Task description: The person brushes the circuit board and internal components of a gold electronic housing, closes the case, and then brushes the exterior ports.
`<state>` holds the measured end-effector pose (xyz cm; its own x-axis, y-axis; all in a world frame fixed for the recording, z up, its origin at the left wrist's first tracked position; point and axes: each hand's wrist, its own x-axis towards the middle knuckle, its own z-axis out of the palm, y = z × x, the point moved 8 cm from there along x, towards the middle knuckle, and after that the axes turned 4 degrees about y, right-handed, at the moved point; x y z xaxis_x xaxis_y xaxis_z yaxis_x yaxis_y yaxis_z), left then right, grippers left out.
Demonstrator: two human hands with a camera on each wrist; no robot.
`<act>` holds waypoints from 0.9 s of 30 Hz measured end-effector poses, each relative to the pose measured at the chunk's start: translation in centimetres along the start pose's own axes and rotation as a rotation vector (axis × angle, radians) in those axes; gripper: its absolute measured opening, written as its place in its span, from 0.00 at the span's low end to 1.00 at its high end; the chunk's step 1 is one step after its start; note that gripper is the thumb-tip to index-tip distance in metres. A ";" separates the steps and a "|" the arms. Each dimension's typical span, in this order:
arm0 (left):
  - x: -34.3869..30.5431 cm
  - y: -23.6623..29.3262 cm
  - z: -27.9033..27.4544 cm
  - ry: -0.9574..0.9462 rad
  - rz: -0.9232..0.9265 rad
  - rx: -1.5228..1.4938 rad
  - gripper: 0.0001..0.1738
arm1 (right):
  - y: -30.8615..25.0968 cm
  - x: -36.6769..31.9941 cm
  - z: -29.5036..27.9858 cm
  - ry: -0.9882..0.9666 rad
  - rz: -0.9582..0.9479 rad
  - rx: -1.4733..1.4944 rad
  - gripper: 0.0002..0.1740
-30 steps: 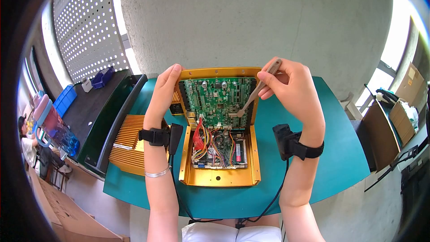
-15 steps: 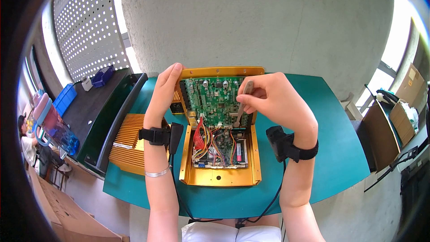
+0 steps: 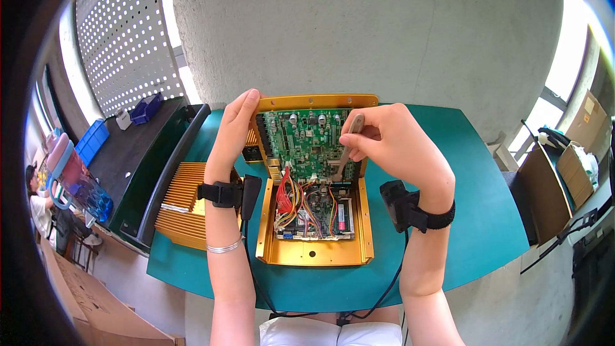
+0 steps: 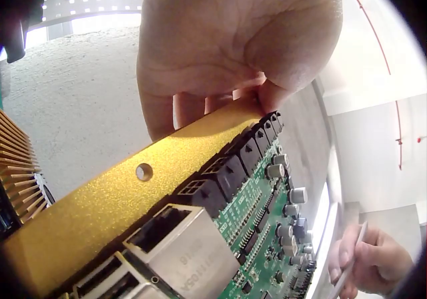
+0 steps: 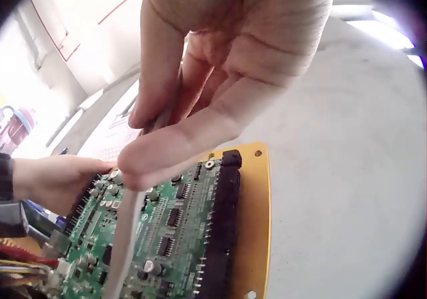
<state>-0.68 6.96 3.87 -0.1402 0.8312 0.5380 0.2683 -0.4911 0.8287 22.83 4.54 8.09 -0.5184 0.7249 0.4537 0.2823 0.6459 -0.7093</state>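
Observation:
An opened gold metal case (image 3: 312, 254) stands on the green table, its upper panel (image 3: 311, 100) raised upright with a green circuit board (image 3: 307, 138) on its inner face. My left hand (image 3: 237, 125) grips that panel at its upper left edge, thumb and fingers on either side of the gold rim (image 4: 143, 172). Between the thumb and fingers of my right hand (image 3: 397, 141), a small beige brush (image 3: 349, 144) is pinched by its handle. The brush head is low on the right part of the board; the right wrist view shows the handle (image 5: 127, 239) crossing in front of the board.
Coloured wires (image 3: 289, 202) run from the upright board down to the lower board in the case. Left of it lies a gold finned housing (image 3: 182, 214). Beyond are a dark cart (image 3: 109, 154) with a bottle (image 3: 80, 176), and a concrete wall (image 3: 365, 32) stands behind the table.
My right hand has moved left and slightly down with the brush, turning its handle steeper, then shifted little in the last half second. My left hand keeps its hold on the panel.

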 end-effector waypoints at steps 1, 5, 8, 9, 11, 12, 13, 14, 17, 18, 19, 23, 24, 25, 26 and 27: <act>-0.1 0.2 0.0 0.002 -0.002 0.023 0.22 | 0.3 -0.1 -0.1 -0.005 0.054 -0.040 0.08; 0.1 -0.3 -0.1 0.017 0.004 0.030 0.23 | 0.9 -0.3 -0.4 -0.010 0.102 -0.001 0.08; -0.1 0.2 0.1 0.019 -0.002 0.033 0.22 | 1.3 -0.4 -0.8 0.002 0.129 -0.019 0.08; -0.1 0.2 0.0 0.019 -0.002 0.033 0.22 | 1.2 -0.5 -0.9 0.001 0.128 -0.019 0.08; 0.0 0.0 0.0 0.020 0.000 0.041 0.23 | 1.3 -0.7 -1.3 0.008 0.177 -0.050 0.08; 0.0 0.0 -0.1 0.020 0.000 0.041 0.23 | 1.4 -0.8 -1.4 0.008 0.177 -0.050 0.08; 0.0 0.0 0.0 0.016 0.001 0.037 0.23 | 1.5 -0.8 -1.6 0.016 0.174 -0.040 0.08; 0.0 0.0 0.0 0.011 0.002 0.032 0.23 | 1.6 -0.9 -1.7 0.023 0.172 -0.031 0.08; 0.2 -0.6 -0.2 -0.012 -0.003 0.039 0.23 | 1.8 -1.0 -1.8 0.010 0.170 -0.039 0.08; 0.2 -0.6 -0.3 -0.012 -0.003 0.039 0.23 | 1.7 -1.1 -1.9 0.010 0.170 -0.039 0.08; 0.2 -0.8 -0.4 -0.016 -0.020 0.044 0.23 | 1.7 -1.3 -2.0 0.000 0.181 -0.043 0.08; 0.2 -1.0 -0.5 -0.015 -0.033 0.061 0.22 | 2.1 -1.7 -3.5 0.072 0.209 -0.168 0.08; 0.2 -1.0 -0.5 -0.014 -0.033 0.060 0.22 | 2.2 -1.8 -3.6 0.071 0.209 -0.168 0.08; 0.2 -1.0 -0.5 -0.013 -0.032 0.060 0.22 | 2.2 -1.8 -4.1 0.105 0.208 -0.183 0.07; 0.2 -0.9 -0.4 -0.013 -0.031 0.060 0.22 | 2.1 -1.9 -4.5 0.139 0.207 -0.198 0.07; 0.2 -0.9 -0.4 -0.013 -0.031 0.059 0.22 | 2.0 -1.9 -4.5 0.139 0.207 -0.198 0.07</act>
<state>-1.30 7.45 3.34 -0.1375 0.8491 0.5100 0.3202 -0.4492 0.8341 28.05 5.58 8.26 -0.3220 0.8626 0.3901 0.5293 0.5057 -0.6813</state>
